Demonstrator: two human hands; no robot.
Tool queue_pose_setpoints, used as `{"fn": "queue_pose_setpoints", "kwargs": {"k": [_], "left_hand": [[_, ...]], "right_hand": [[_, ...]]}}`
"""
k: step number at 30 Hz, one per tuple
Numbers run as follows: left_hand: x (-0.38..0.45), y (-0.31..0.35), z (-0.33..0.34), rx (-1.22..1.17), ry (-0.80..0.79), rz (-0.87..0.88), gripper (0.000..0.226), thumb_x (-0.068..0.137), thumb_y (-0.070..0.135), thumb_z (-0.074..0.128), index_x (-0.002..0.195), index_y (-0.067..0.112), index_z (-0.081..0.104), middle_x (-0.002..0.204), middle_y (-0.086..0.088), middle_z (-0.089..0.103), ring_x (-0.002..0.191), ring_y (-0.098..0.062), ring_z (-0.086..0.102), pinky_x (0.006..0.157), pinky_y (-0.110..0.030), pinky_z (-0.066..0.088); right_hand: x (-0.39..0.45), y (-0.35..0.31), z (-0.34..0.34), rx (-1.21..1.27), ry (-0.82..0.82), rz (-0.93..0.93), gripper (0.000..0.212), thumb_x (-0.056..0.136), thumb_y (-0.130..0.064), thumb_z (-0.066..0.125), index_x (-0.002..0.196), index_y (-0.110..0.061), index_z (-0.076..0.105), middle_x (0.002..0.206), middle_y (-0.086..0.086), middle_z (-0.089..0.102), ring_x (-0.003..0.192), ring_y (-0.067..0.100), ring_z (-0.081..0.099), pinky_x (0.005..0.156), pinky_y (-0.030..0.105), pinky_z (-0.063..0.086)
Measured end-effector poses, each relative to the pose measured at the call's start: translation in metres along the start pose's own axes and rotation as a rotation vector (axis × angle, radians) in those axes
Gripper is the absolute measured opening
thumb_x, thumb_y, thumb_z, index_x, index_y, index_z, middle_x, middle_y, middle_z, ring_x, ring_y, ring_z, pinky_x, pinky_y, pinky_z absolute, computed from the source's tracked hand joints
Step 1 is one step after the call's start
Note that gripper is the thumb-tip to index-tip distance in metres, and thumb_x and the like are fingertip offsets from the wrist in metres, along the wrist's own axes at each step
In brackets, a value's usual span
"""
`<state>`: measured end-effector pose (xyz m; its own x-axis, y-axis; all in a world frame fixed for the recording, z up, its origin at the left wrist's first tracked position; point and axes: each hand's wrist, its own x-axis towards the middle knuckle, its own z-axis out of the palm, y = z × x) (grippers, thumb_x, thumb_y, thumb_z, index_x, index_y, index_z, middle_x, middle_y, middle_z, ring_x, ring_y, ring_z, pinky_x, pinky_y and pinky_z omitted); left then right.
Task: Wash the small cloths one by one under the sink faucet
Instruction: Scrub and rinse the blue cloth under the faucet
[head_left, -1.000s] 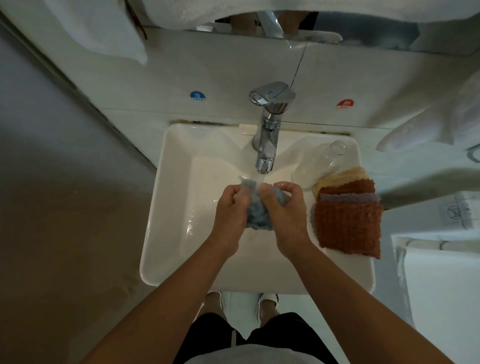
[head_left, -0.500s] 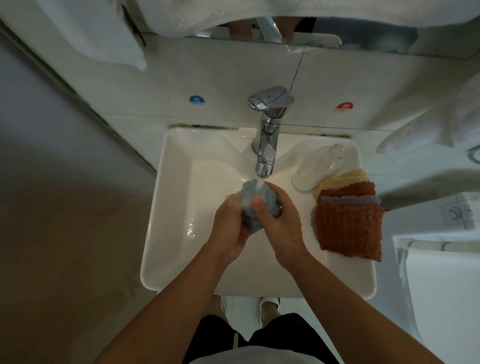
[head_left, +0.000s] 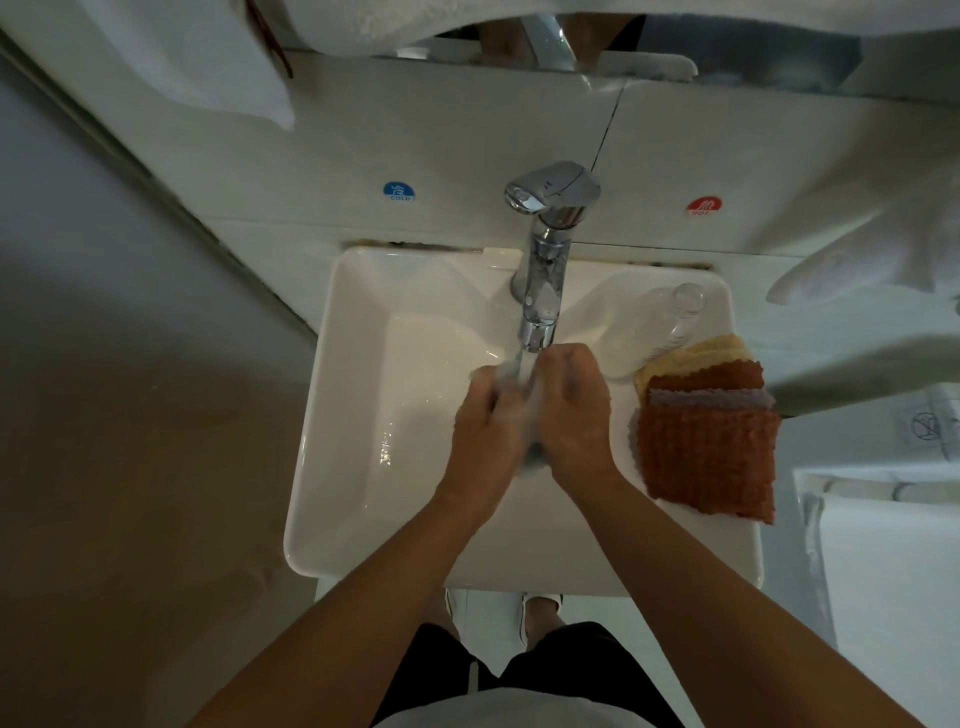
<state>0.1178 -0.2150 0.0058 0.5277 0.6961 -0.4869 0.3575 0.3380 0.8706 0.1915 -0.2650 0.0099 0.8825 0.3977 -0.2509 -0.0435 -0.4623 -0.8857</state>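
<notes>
Grey cloth (head_left: 535, 457) x1 gripped by fingers of both hands, L (head_left: 485, 421) + R (head_left: 576, 410), under faucet (head_left: 543, 291).

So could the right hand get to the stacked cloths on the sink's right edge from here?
Probably yes: the stack of cloths lies just beside the right hand with nothing between, though that hand grips the blue cloth.

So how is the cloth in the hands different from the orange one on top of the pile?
The cloth in the hands is pale blue-grey, while the top orange cloth is rusty orange. The blue-grey one is bunched between the left hand and right hand under the faucet; the orange one lies flat on the sink rim, untouched. Both look small.
</notes>
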Motion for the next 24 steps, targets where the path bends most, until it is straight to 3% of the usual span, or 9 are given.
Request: {"fn": "queue_pose_setpoints", "kwargs": {"k": [4, 6, 8, 11, 13, 15, 17, 21, 24], "left_hand": [[0.025, 0.005, -0.009, 0.089, 0.054, 0.061, 0.01, 0.099, 0.031, 0.048, 0.092, 0.026, 0.052, 0.081, 0.003, 0.063, 0.079, -0.024, 0.061, 0.065, -0.041, 0.051], [0.028, 0.006, -0.008, -0.017, 0.105, 0.009, 0.013, 0.093, 0.033, 0.049, 0.084, 0.024, 0.053, 0.078, 0.002, 0.059, 0.076, -0.022, 0.057, 0.063, -0.042, 0.049], [0.018, 0.003, 0.001, -0.11, 0.034, -0.104, 0.019, 0.093, 0.038, 0.055, 0.083, 0.022, 0.057, 0.083, -0.005, 0.065, 0.08, -0.028, 0.066, 0.066, -0.051, 0.059], [0.006, 0.003, 0.011, -0.122, -0.049, -0.174, 0.025, 0.094, 0.044, 0.057, 0.095, 0.021, 0.066, 0.094, -0.012, 0.073, 0.088, -0.032, 0.074, 0.073, -0.053, 0.063], [0.013, 0.009, 0.005, -0.12, 0.004, -0.203, 0.029, 0.094, 0.051, 0.056, 0.1, 0.024, 0.067, 0.097, -0.006, 0.073, 0.089, -0.026, 0.074, 0.076, -0.05, 0.063], [0.022, 0.01, -0.003, -0.199, 0.003, -0.252, 0.039, 0.087, 0.058, 0.062, 0.102, 0.023, 0.069, 0.104, -0.008, 0.073, 0.099, -0.029, 0.071, 0.086, -0.053, 0.06], [0.019, 0.009, -0.009, -0.267, -0.071, -0.245, 0.052, 0.083, 0.06, 0.066, 0.107, 0.015, 0.07, 0.108, -0.019, 0.072, 0.097, -0.034, 0.071, 0.082, -0.05, 0.06], [0.001, -0.008, -0.011, -0.253, -0.109, -0.139, 0.045, 0.094, 0.057, 0.063, 0.119, 0.019, 0.062, 0.107, -0.014, 0.073, 0.091, -0.029, 0.074, 0.081, -0.052, 0.061], [0.002, -0.015, -0.019, -0.221, -0.094, -0.06, 0.045, 0.095, 0.064, 0.054, 0.115, 0.024, 0.055, 0.1, -0.021, 0.07, 0.067, -0.028, 0.062, 0.058, -0.038, 0.053]], "right_hand": [[-0.015, -0.001, -0.001, -0.041, -0.172, -0.092, 0.023, 0.103, -0.032, 0.054, 0.082, -0.025, 0.047, 0.074, -0.002, 0.055, 0.064, 0.011, 0.053, 0.058, 0.026, 0.046], [-0.015, -0.004, -0.002, -0.058, -0.235, -0.038, 0.024, 0.102, -0.027, 0.055, 0.081, -0.021, 0.045, 0.073, -0.004, 0.05, 0.065, 0.008, 0.048, 0.06, 0.018, 0.042], [-0.007, -0.006, -0.001, 0.006, -0.169, 0.014, 0.023, 0.1, -0.021, 0.054, 0.079, -0.023, 0.046, 0.075, -0.005, 0.053, 0.067, 0.007, 0.051, 0.062, 0.017, 0.044], [0.001, 0.0, 0.002, 0.118, -0.021, 0.078, 0.021, 0.1, -0.024, 0.056, 0.079, -0.021, 0.054, 0.078, 0.0, 0.057, 0.073, 0.016, 0.058, 0.069, 0.039, 0.051], [-0.009, 0.008, 0.006, 0.299, -0.087, 0.121, 0.014, 0.1, -0.032, 0.06, 0.094, -0.02, 0.064, 0.088, 0.001, 0.066, 0.085, 0.021, 0.065, 0.075, 0.045, 0.059], [-0.022, 0.017, 0.005, 0.45, -0.213, 0.136, 0.025, 0.102, -0.035, 0.059, 0.122, -0.022, 0.066, 0.112, 0.002, 0.071, 0.107, 0.021, 0.068, 0.09, 0.041, 0.06], [-0.027, 0.024, 0.0, 0.5, -0.276, 0.119, 0.033, 0.104, -0.031, 0.056, 0.135, -0.02, 0.061, 0.12, 0.006, 0.07, 0.114, 0.023, 0.067, 0.091, 0.04, 0.06], [-0.024, 0.023, -0.005, 0.455, -0.164, 0.208, 0.033, 0.095, -0.026, 0.071, 0.126, -0.025, 0.06, 0.119, 0.008, 0.066, 0.105, 0.02, 0.07, 0.081, 0.04, 0.063], [-0.035, 0.018, -0.008, 0.345, -0.117, 0.073, 0.029, 0.091, -0.021, 0.075, 0.115, -0.016, 0.061, 0.107, 0.005, 0.067, 0.089, 0.008, 0.069, 0.065, 0.023, 0.058]]}}
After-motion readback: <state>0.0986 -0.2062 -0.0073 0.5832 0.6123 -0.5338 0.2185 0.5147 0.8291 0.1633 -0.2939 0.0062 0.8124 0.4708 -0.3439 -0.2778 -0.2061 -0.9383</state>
